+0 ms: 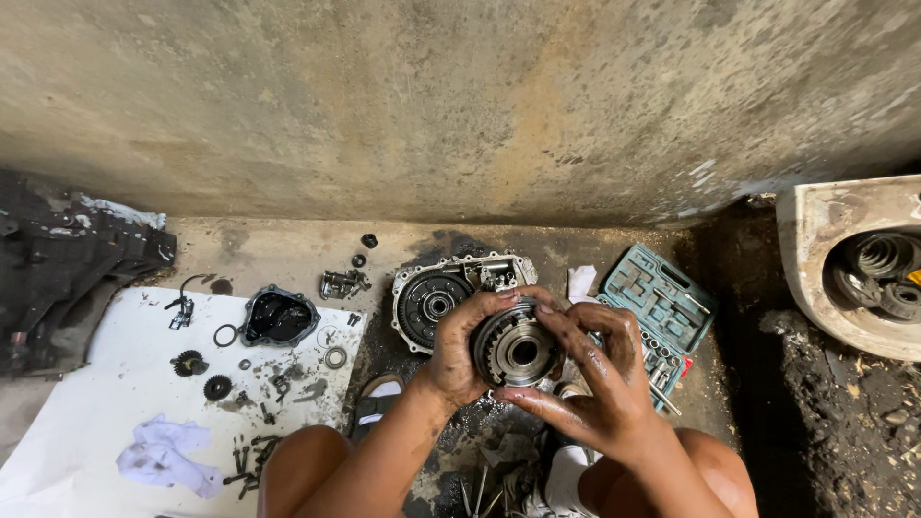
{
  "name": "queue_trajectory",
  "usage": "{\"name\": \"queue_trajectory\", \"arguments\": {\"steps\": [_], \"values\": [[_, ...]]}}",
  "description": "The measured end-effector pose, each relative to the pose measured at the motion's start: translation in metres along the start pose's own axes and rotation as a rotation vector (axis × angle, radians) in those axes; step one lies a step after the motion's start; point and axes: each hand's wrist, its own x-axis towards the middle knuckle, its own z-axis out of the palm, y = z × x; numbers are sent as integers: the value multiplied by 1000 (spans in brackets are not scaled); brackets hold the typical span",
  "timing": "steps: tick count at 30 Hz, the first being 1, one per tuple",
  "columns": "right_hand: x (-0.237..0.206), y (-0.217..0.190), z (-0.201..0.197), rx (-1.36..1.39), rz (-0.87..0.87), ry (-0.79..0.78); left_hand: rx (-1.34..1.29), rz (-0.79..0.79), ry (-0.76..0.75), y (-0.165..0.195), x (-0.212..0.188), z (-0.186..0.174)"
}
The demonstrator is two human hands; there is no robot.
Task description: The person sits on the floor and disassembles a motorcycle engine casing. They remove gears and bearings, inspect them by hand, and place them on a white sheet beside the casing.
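I'm looking at a rough repair workshop, floor-level, prob. a garage corner w/ a stained concrete wall point(460, 96). Oily floor holds an open socket set point(657, 312), engine case point(451, 293), gears and bolts on a white sheet point(96, 403). Greasy rag point(168, 456) nearby, tub of parts point(854, 269) to the right.

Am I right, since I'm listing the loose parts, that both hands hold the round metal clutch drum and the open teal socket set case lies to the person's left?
Not quite. The head view shows the left hand and right hand holding the round metal clutch drum, but the open teal socket set case lies to the person's right.
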Motion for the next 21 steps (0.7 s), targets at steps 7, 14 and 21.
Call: {"name": "queue_trajectory", "arguments": {"steps": [7,14,21], "values": [[-10,-2,8,-51,-59,-17,140,81,-114,3,-5,-1],[-11,-1,8,-90,-70,-53,213,127,-16,4,-5,-4],[0,8,7,22,-15,-139,331,143,197,2,1,-15]]}}
